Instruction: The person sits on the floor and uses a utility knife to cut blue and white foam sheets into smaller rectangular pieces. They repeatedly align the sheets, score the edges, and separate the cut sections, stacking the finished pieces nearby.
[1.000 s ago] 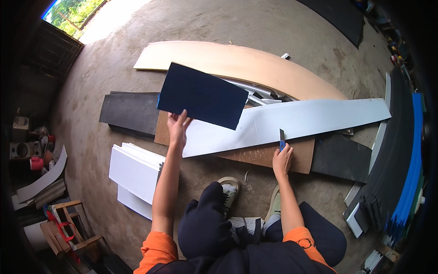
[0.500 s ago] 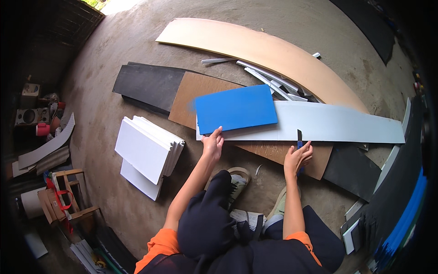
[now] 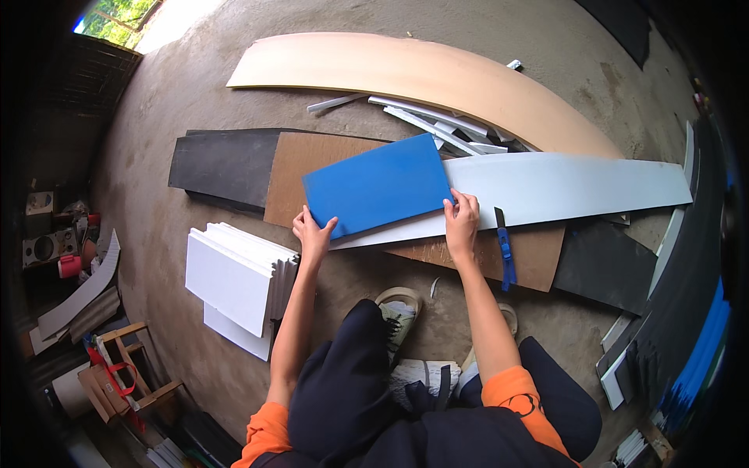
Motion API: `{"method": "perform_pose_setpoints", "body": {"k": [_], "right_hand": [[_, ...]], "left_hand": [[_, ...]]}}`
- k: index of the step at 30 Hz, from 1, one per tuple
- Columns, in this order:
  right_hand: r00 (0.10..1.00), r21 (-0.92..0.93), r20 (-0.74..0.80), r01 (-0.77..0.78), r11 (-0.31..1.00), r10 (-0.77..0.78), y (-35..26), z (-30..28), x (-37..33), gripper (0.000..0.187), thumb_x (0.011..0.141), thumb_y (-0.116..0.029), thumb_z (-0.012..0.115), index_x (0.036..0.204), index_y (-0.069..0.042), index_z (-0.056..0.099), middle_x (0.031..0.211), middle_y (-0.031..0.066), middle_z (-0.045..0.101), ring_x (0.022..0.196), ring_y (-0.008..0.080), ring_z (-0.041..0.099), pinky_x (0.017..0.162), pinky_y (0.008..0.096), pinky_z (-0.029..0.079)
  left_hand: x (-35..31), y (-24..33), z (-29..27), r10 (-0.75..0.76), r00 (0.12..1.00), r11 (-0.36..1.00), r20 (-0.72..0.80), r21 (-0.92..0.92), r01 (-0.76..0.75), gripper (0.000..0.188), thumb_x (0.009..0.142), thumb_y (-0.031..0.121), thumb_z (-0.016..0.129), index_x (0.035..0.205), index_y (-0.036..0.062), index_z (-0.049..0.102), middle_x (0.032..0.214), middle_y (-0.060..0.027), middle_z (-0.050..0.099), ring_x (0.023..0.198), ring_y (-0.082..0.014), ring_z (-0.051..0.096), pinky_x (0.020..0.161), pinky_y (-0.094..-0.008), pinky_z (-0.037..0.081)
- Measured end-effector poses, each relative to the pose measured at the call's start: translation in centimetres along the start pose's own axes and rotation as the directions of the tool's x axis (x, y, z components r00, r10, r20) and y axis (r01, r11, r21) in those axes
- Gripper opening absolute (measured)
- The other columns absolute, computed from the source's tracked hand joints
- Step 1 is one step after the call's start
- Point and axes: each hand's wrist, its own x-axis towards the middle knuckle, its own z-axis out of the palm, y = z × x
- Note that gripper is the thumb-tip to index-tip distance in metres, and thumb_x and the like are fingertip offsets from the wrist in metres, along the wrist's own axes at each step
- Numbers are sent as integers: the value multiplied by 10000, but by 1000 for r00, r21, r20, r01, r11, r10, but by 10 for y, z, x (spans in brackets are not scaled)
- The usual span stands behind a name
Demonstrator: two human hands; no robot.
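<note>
A blue rectangular board [image 3: 378, 187] lies tilted over one end of a long white board [image 3: 562, 187]. My left hand [image 3: 314, 234] grips its near left corner, thumb on top. At its right edge, my right hand [image 3: 462, 220] holds the board between thumb and fingers. A utility knife [image 3: 505, 248] with a blue handle and dark blade rests on the brown board [image 3: 530, 269], just right of my right hand. That brown board runs beneath the white one, on top of black boards [image 3: 226, 164].
Left of my arm stands a stack of white boards [image 3: 230, 277]. Beyond the work lie white offcut strips [image 3: 437, 123] and a long peach-coloured board [image 3: 374, 66]. A wooden frame [image 3: 129, 366] stands at left. Black sheets [image 3: 679, 296] and blue ones [image 3: 698, 359] line the right.
My right hand has put the utility knife down on the brown board and moved left to the blue board's right edge. My left hand has shifted to the blue board's left corner.
</note>
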Motion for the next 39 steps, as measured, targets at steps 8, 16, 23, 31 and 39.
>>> {"method": "perform_pose_setpoints", "body": {"k": [8,16,23,31,39], "right_hand": [[997,-7,-63,-36,999,35,4,-23,-29,251,750,-54,586,995,-3,562,891,101,501,817,234,493,736,335,414],[998,64,-26,-49,997,51,11,-32,-29,280,709,-35,613,985,-22,573,871,83,514,824,215,486,732,320,424],[1000,54,14,13,998,-14,14,-38,-29,293,692,-23,620,981,-32,577,865,76,521,829,218,491,730,321,434],[1000,52,30,-12,999,11,20,-44,-31,266,689,-29,628,952,-33,590,801,74,536,777,225,492,690,321,429],[1000,92,-13,-14,996,15,20,-46,-34,181,688,-48,640,866,-25,622,756,79,570,706,205,498,615,301,437]], "left_hand": [[-17,1,5,183,983,981,-32,78,-180,767,626,197,733,1246,-12,335,1100,-186,351,1035,-319,366,906,-380,316],[-16,-11,8,232,973,972,-19,-30,-232,736,632,188,732,1237,9,353,1087,-166,363,1027,-298,392,889,-368,349],[-17,-16,2,219,975,971,28,-101,-216,707,645,94,715,1247,29,351,1088,-116,362,970,-231,460,857,-331,401],[-19,-17,-6,174,982,958,78,-245,-150,684,658,33,695,1257,66,365,1101,-79,362,984,-192,461,838,-293,435],[-22,-9,-12,176,979,960,107,-237,-147,663,658,12,684,1246,81,385,1106,-74,366,985,-188,454,786,-307,491]]}}
